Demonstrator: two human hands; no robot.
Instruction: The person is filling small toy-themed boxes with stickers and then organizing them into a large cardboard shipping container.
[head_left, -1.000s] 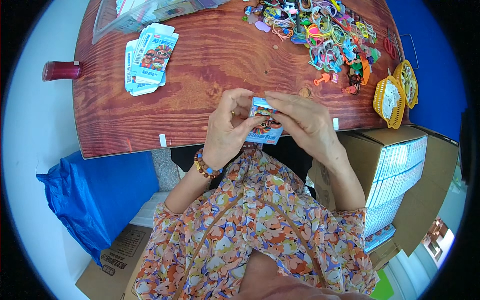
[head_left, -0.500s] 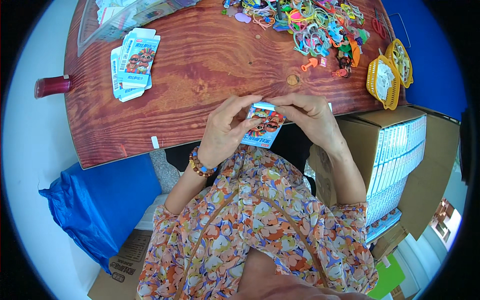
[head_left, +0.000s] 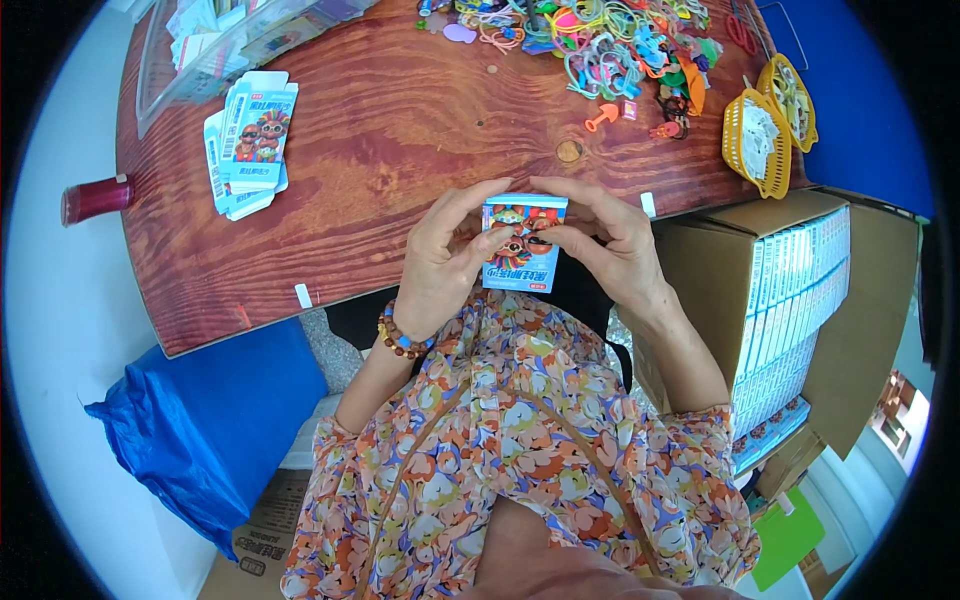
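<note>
Between my two hands is a small blue carton (head_left: 524, 272) with cartoon figures printed on it, held at the table's near edge. My left hand (head_left: 445, 250) grips its left side, thumb on the printed face and fingers curled around behind. The right hand (head_left: 610, 245) holds the other side in the same way, its thumb near the left one. The carton's top edge looks folded closed. A stack of flat, matching cartons (head_left: 255, 140) lies on the table (head_left: 400, 110) at the left.
A clear plastic bin (head_left: 200, 70) stands at the far left, beyond a red cylinder (head_left: 97, 200). Colourful trinkets and cords (head_left: 610, 50) are heaped at the back. Yellow baskets (head_left: 735, 150) sit on the right edge, above a cardboard box (head_left: 700, 260) of packed cartons. A blue bag (head_left: 230, 400) is at lower left.
The white flap at the carton's top has gone down, and the top now looks straight. My right hand has shifted its thumb onto the printed face. The view has moved slightly.
</note>
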